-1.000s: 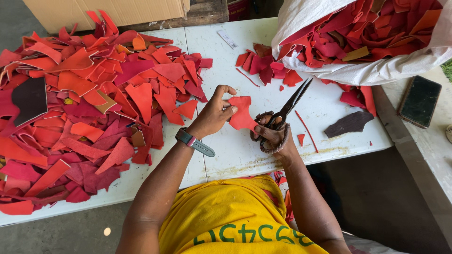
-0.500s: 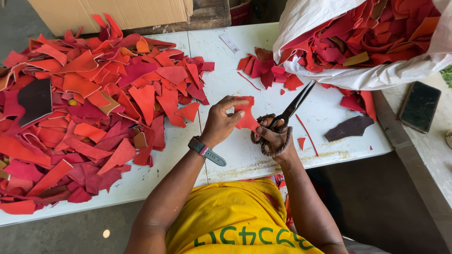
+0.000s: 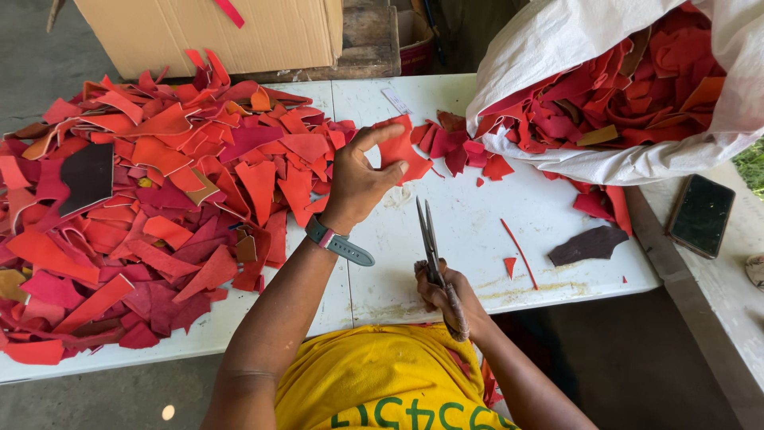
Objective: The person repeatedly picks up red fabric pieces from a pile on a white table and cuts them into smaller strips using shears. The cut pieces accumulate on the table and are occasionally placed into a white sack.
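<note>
My left hand [image 3: 360, 181] holds a red leather piece [image 3: 400, 150] between thumb and fingers, lifted over the white table [image 3: 469, 239] beside the big heap of red and orange leather pieces [image 3: 159, 191]. A grey watch sits on that wrist. My right hand [image 3: 447, 296] grips the handles of dark scissors [image 3: 428, 239] near the table's front edge, blades closed and pointing away from me. The scissors are apart from the held piece.
A white sack [image 3: 605, 87] full of red scraps lies at the back right. A thin red strip [image 3: 519, 251] and a dark brown piece [image 3: 587, 245] lie on the table. A phone [image 3: 700, 215] rests on the right ledge. A cardboard box [image 3: 215, 32] stands behind.
My left hand has carried the red piece up and away from the scissors toward the heap. The scissors have closed and my right hand has drawn back to the table's front edge.
</note>
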